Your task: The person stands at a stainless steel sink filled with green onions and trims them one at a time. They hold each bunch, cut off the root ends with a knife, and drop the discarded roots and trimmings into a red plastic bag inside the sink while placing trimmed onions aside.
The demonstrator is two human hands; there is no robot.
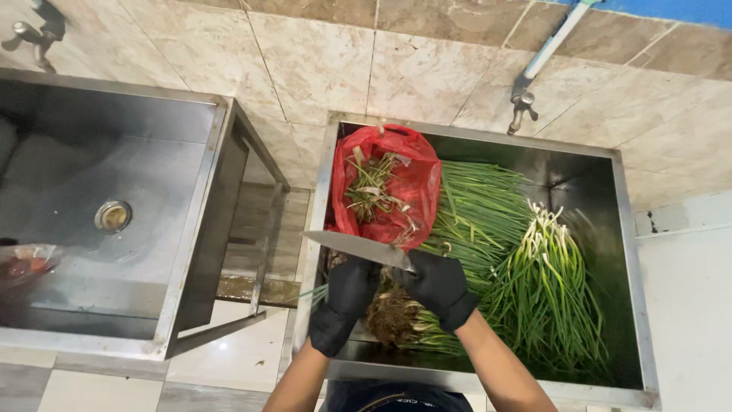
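Both hands grip scallion roots (393, 314) beneath knife (358, 248).

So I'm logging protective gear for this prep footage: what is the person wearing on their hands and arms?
Both hands are covered: the left hand and the right hand each wear a plain black glove that ends around the wrist. The gloves look thin, with no markings visible. Above them the forearms are bare, with no sleeves, watch or bands in view.

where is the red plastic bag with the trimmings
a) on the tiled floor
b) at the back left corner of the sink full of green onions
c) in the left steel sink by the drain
b: the red plastic bag sits in the back left corner of the right sink, beside the green onions.
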